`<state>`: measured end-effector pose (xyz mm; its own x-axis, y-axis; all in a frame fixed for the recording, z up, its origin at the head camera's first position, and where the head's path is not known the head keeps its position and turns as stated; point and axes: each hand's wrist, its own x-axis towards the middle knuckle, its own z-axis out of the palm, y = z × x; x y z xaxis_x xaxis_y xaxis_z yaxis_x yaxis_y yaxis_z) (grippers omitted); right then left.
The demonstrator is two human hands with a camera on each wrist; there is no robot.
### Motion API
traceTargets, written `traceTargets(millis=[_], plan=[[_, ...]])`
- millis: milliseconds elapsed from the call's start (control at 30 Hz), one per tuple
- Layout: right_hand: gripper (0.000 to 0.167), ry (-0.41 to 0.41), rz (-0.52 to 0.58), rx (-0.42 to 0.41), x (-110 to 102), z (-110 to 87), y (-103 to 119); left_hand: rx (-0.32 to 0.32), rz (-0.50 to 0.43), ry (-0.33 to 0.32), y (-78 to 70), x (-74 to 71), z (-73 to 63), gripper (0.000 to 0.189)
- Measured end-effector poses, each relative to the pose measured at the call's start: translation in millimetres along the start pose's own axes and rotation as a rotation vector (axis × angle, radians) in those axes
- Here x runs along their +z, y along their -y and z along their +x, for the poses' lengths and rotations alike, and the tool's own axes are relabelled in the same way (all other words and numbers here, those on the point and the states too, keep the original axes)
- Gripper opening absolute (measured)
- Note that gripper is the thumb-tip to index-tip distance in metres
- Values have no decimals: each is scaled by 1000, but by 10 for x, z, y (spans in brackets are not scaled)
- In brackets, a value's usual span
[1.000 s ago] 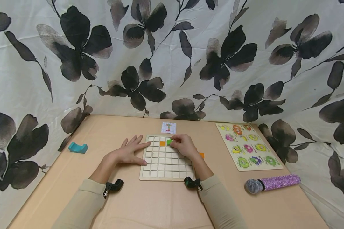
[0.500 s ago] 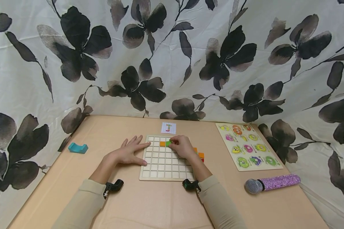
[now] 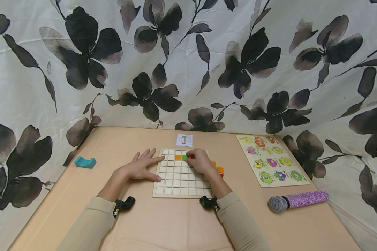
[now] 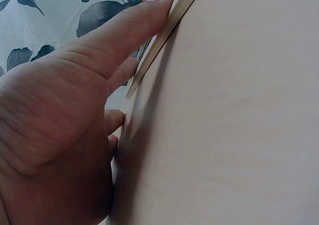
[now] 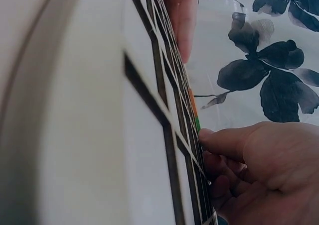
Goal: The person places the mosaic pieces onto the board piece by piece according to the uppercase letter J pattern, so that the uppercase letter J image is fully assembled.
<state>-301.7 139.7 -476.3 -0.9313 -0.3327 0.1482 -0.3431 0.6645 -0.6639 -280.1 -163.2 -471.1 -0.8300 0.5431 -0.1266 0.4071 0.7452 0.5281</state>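
A pale board (image 3: 175,183) with a grid of square cells lies in the middle of the table in the head view. An orange square tile (image 3: 178,157) sits in a cell near its far side, with a green square tile (image 3: 184,157) right beside it. My right hand (image 3: 201,161) pinches the green tile, the thumb against it and the other fingers curled, as the right wrist view also shows. Spread over the left edge of the board, my left hand (image 3: 139,167) rests with straight fingers; its thumb lies on the board's rim (image 4: 164,38) in the left wrist view.
Beyond the board lies a small pattern card (image 3: 184,140). Orange blocks (image 3: 220,169) and a bit of red show past my right wrist. A teal curved block (image 3: 85,162) is far left; a fruit picture board (image 3: 273,162) and a glittery purple microphone (image 3: 307,200) lie right.
My right hand has shifted slightly left with the green tile, which now sits against the orange one. More of the orange blocks shows past the right wrist. My left hand stays put.
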Motion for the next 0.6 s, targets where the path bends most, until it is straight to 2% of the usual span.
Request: traceTargets(millis=[367, 600], plan=[[24, 0, -9, 15, 7, 4, 11, 0, -30, 2, -14, -6, -19, 98], [29, 3, 35, 31, -42, -6, 44, -4, -31, 2, -27, -12, -27, 98]])
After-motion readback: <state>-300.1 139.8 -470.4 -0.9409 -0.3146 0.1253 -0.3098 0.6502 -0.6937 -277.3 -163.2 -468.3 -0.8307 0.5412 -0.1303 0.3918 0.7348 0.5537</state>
